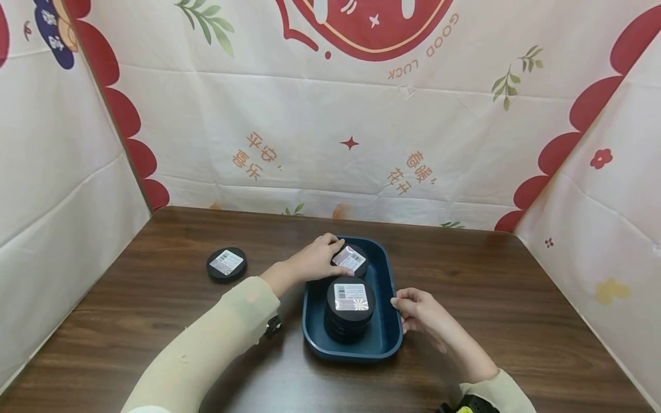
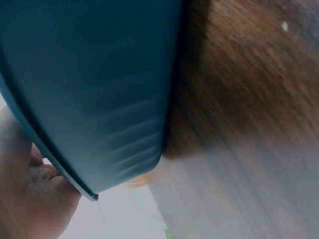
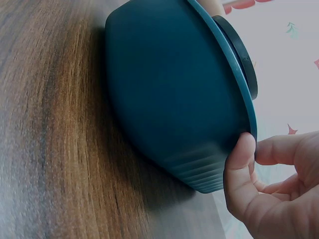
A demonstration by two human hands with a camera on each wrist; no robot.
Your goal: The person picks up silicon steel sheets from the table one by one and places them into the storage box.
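A dark blue tray (image 1: 382,338) with rounded corners stands on the table. In its near half rises a stack of black round discs (image 1: 349,310), the top one bearing a white barcode label. My left hand (image 1: 324,257) reaches over the tray's left rim and grips another labelled black disc (image 1: 356,258) at the far end, thumb and fingers spread round its edge. My right hand (image 1: 420,310) pinches the tray's right rim between thumb and fingers, plain in the right wrist view. In the left wrist view, the tray wall (image 2: 99,99) hides the left fingertips.
One more black disc (image 1: 226,264) with a white label lies on the brown wooden table (image 1: 129,321), left of the tray. Printed white cloth (image 1: 320,115) hangs behind the table and along both sides.
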